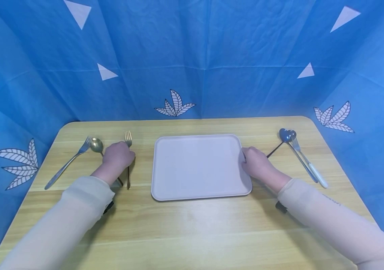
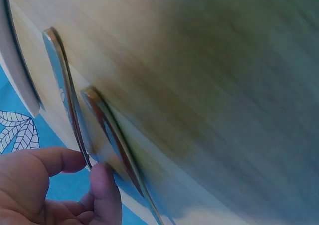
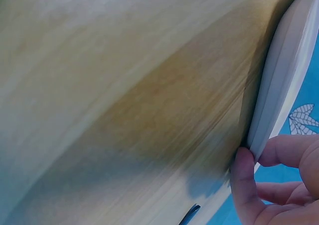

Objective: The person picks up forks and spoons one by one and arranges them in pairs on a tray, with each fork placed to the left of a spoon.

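My left hand (image 1: 117,155) pinches a fork (image 1: 128,138) between thumb and finger. The fork lies tines away from me; in the left wrist view its handle (image 2: 62,70) runs into the pinch. Close beside it is a spoon (image 1: 96,144) with a gold-toned bowl, partly hidden under the hand and wrist; its handle (image 2: 117,143) shows in the left wrist view. At the table's middle lies a pale rectangular tray (image 1: 198,168). My right hand (image 1: 256,163) pinches the tray's right edge, thumb and finger on its rim (image 3: 271,90).
Another fork (image 1: 67,165) lies slanted at the far left. On the right, a dark spoon (image 1: 283,135), a second spoon (image 1: 292,134) and a fork with a pale handle (image 1: 318,175) overlap at their heads. A blue cloth (image 1: 205,48) hangs behind the wooden table (image 1: 198,232).
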The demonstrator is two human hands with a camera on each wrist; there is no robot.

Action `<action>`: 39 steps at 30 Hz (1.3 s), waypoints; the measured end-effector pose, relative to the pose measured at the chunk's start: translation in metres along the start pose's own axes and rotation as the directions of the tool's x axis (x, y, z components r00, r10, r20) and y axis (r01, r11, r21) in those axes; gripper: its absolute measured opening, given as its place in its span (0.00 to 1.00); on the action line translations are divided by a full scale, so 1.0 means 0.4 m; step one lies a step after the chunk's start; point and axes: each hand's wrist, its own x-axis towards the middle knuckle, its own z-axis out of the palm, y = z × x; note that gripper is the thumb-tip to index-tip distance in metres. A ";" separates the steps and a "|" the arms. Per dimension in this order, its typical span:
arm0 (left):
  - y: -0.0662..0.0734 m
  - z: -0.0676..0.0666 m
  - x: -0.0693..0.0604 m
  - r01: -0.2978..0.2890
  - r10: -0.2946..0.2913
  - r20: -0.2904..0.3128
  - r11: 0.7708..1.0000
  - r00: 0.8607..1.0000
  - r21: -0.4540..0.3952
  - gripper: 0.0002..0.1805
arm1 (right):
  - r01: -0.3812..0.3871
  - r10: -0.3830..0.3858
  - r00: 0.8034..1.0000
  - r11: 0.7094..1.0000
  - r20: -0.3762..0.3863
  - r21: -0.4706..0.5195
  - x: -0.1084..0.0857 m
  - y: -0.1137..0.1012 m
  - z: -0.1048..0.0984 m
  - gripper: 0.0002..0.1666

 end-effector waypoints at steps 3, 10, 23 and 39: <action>0.000 0.003 0.002 0.004 -0.004 -0.010 1.000 1.000 -0.002 0.16 | 0.001 -0.001 1.000 1.000 -0.005 0.003 0.000 0.001 0.001 0.04; 0.003 0.007 0.003 0.007 -0.007 -0.021 1.000 1.000 -0.015 0.15 | -0.006 0.006 1.000 1.000 -0.003 0.003 -0.001 0.000 0.001 0.06; 0.009 0.007 -0.003 -0.017 0.016 -0.051 0.999 0.999 -0.033 0.15 | -0.006 0.006 1.000 1.000 -0.005 0.004 0.000 0.001 0.001 0.07; 0.010 0.013 -0.010 -0.051 0.047 -0.067 0.996 0.997 -0.069 0.18 | -0.029 0.029 1.000 1.000 0.003 0.013 0.000 0.001 0.003 0.12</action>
